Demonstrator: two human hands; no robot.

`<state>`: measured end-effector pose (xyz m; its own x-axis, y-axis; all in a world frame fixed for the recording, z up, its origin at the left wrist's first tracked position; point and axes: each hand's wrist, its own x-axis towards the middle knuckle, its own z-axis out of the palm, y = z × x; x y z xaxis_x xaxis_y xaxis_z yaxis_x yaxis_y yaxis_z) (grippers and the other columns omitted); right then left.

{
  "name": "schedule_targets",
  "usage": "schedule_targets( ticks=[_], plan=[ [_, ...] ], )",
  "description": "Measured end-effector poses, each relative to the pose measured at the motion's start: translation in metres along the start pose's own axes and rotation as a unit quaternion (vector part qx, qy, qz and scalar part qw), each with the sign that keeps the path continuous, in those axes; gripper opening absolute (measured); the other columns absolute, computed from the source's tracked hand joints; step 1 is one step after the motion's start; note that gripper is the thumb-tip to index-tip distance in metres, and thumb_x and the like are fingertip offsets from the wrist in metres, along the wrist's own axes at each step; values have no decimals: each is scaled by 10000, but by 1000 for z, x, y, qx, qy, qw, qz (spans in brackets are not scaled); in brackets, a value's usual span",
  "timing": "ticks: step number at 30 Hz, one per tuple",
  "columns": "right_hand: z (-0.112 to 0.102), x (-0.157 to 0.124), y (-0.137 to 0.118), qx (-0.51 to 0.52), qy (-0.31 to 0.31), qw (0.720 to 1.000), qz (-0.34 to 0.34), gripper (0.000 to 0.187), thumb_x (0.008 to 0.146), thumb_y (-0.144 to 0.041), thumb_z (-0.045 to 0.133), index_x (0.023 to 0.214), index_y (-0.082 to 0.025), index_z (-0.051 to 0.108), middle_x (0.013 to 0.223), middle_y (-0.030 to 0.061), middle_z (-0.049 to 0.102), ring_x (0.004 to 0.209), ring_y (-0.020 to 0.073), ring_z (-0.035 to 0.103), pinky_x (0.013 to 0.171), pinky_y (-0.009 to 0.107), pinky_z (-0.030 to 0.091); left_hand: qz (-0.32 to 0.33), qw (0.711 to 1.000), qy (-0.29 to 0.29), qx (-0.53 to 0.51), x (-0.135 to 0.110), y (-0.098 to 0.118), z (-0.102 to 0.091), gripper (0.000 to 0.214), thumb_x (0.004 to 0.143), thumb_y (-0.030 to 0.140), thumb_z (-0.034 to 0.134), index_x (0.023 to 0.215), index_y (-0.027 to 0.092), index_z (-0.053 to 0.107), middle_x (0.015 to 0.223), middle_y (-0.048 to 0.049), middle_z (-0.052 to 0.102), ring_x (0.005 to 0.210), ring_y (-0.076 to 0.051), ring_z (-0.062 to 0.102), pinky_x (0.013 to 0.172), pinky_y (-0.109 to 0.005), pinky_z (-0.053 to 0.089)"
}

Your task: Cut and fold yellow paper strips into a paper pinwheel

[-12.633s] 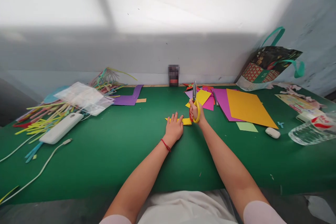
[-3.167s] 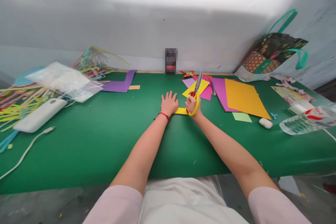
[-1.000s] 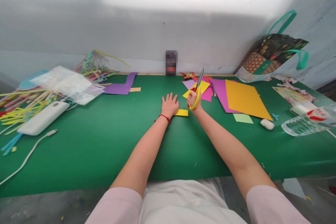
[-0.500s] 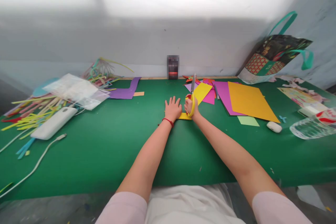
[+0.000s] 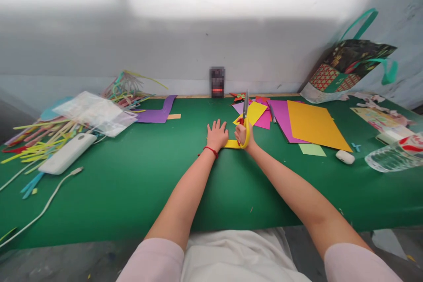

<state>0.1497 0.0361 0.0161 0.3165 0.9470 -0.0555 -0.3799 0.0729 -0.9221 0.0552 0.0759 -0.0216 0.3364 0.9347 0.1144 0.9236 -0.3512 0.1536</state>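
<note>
My left hand (image 5: 217, 135) lies flat with fingers spread over a strip of yellow paper (image 5: 232, 144), covering its left part. Wrapped round the yellow handles of a pair of scissors (image 5: 246, 110) is my right hand (image 5: 245, 135), closed, at the right end of the strip. The blades point up and away from me and look closed. Just beyond the scissors lie a yellow paper sheet (image 5: 255, 113) and a pink paper piece (image 5: 262, 122).
An orange sheet (image 5: 317, 125) overlaps a purple one at right, near a white case (image 5: 345, 157) and a plastic bottle (image 5: 390, 156). A tote bag (image 5: 343, 70) leans at the back. Paper strips (image 5: 39, 145), a power bank (image 5: 68, 154) and a cable (image 5: 49, 205) lie left.
My right hand has moved slightly right with the scissors, showing more of the yellow strip's right end. My left hand stays flat on the strip. The whole view has shifted a little.
</note>
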Motion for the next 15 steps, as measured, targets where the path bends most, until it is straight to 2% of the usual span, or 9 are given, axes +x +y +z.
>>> schedule_targets(
  ticks=[9, 15],
  plan=[
    [7, 10, 3, 11, -3, 1000, 15, 127, 677, -131, 441, 720, -237, 388, 369, -147, 201, 238, 50, 148, 246, 158, 114, 2, 1000, -3, 3, -1, 1, -2, 492, 897, 329, 264, 1359, 198, 369, 1463, -84, 292, 1340, -247, 255, 1083, -492, 185],
    [10, 9, 10, 11, -8, 1000, 18, 140, 674, -151, 467, 728, -242, 375, 375, -150, 190, 242, 48, 140, 254, 167, 106, 6, 1000, -9, 0, -1, 1, -2, 493, 895, 324, 266, 1356, 187, 374, 1463, -90, 292, 1340, -252, 254, 1082, -496, 184]
  ],
)
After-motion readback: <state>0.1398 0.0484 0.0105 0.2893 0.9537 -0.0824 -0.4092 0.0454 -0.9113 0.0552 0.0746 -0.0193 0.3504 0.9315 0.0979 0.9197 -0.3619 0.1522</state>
